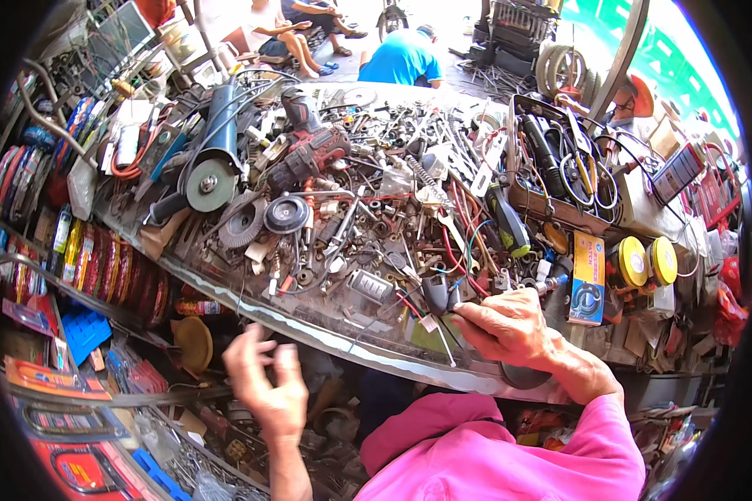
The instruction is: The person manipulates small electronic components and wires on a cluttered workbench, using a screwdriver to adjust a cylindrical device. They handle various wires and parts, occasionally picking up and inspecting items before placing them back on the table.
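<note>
My left hand point(263, 380) hovers in front of the bench's near edge with nothing in it, its fingers apart and slightly curled. At the right of the near edge, my right hand point(510, 330) is closed, thumb and fingers pinched at the side of a small black piece point(435, 294) whose exact kind I cannot make out. Thin red and dark wires point(411, 306) lie beside that piece. Left of it sits a small grey rectangular part point(370, 286). A black and green handled tool point(507, 220) lies beyond my right hand.
Loose hardware and tools cover the bench point(334, 334). Around them are an angle grinder point(213, 179), a red cordless drill point(309, 146), a toolbox point(560, 209), a blue and yellow box point(587, 275) and yellow-lidded jars point(632, 261). Several people sit or crouch beyond; one wears a blue shirt point(403, 57).
</note>
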`<state>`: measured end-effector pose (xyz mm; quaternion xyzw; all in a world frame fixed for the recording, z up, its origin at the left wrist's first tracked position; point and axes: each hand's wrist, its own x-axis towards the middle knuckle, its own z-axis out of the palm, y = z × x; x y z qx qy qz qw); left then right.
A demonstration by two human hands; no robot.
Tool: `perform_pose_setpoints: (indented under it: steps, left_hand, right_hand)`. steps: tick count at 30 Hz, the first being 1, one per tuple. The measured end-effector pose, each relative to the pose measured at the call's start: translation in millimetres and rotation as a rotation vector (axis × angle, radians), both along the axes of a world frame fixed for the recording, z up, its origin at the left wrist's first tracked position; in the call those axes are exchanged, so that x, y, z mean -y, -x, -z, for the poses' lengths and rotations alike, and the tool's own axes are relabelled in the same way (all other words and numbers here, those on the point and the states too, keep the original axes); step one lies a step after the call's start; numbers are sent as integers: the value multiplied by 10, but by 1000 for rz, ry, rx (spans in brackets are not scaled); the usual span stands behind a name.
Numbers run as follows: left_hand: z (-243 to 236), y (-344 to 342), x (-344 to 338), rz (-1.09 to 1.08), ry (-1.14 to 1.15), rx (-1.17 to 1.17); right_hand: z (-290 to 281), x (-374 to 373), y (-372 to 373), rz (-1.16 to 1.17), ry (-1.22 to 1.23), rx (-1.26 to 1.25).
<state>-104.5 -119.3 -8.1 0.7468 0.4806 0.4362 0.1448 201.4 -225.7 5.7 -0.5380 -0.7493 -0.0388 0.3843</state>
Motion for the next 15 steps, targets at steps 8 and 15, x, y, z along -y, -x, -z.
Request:
perform_pose_setpoints:
  steps: [8, 15]
  left_hand:
    - [202, -811, -467, 568, -128, -167]
    - [-106, -1084, -978, 620, -219, -69]
  right_hand:
    - [-284, -75, 34, 209, -33, 147]
    - [-447, -141, 293, 411, -25, 277]
